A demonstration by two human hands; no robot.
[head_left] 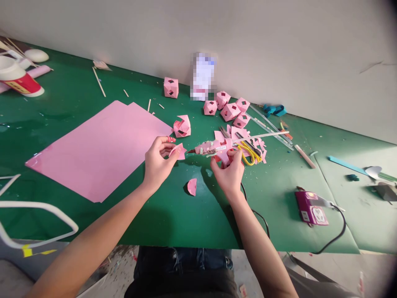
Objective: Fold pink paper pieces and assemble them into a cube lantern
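Pink paper piece: thin, pointed | left hand: grip pinched on it | right hand: grip wrapped around plastic glue gun

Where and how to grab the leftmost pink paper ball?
I'd pinch the ball across its left and right sides, coming from above and the near side. The wall is close behind, while both flanks look free. It's folded paper with cut openings, so probably squeeze lightly, on solid panels rather than the holes.
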